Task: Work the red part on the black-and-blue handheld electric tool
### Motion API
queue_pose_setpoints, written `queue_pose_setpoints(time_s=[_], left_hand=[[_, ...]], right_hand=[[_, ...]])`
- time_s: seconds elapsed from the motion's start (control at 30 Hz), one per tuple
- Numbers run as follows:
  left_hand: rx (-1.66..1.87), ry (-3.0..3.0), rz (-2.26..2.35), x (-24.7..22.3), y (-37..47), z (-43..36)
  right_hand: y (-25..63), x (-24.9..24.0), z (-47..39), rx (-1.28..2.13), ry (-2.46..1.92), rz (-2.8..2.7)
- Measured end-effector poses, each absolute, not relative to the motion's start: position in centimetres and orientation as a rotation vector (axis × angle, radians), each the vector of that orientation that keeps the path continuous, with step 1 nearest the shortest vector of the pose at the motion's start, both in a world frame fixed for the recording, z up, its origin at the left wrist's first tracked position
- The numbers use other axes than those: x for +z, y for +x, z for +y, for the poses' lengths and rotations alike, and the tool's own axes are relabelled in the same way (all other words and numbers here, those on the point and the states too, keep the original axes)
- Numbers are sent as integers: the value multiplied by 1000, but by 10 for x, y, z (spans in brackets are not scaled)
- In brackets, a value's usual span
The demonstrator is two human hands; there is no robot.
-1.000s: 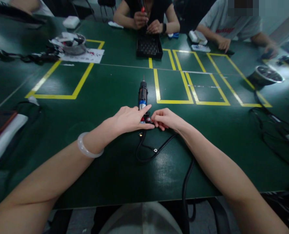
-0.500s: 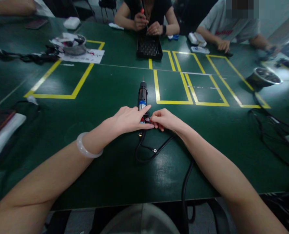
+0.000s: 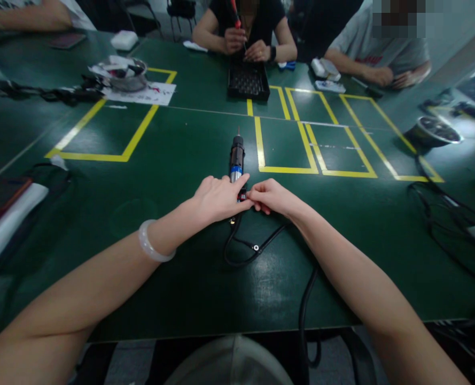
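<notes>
An electric screwdriver (image 3: 236, 156) with its inner parts bare lies on the green table, its thin bit pointing away from me. My left hand (image 3: 220, 197) rests over its rear half and grips it, thumb and forefinger around a small red-and-black part (image 3: 242, 195). Close against that part, on the right, my right hand (image 3: 270, 194) has its fingertips pinched together. Whatever sits between those fingertips is too small to make out. From the tool's rear end a black cable (image 3: 237, 264) loops toward me, with a ring terminal (image 3: 256, 248) beside it.
Yellow tape (image 3: 289, 170) marks rectangles on the table (image 3: 181, 289). A metal bowl (image 3: 129, 80) stands on paper at the far left, another bowl (image 3: 433, 131) at the right. Across from me, a person holds a red-handled screwdriver (image 3: 237, 20) over a black tray (image 3: 248, 95).
The lower finger of my left hand has bent up toward the red-and-black part. My right hand stays nearly in place. The whole view has shifted slightly, and the co-worker at right brought both hands together.
</notes>
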State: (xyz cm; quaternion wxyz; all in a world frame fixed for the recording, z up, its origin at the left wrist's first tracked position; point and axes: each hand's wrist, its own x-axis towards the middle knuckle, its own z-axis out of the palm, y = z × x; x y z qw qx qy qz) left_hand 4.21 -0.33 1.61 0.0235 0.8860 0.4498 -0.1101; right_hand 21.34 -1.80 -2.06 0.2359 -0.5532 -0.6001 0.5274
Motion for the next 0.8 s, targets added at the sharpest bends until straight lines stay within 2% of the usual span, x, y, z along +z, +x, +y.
queue_pose_setpoints(time_s=[0.27, 0.6, 0.8], left_hand=[[-289, 2704, 1511, 10, 46, -7], [-332, 2709, 1506, 14, 29, -3], [-431, 2613, 1645, 15, -14, 22]], right_hand=[[218, -27, -15, 1258, -1592, -1659], [226, -19, -14, 1600, -1442, -1339], [228, -20, -14, 1626, -1414, -1296]])
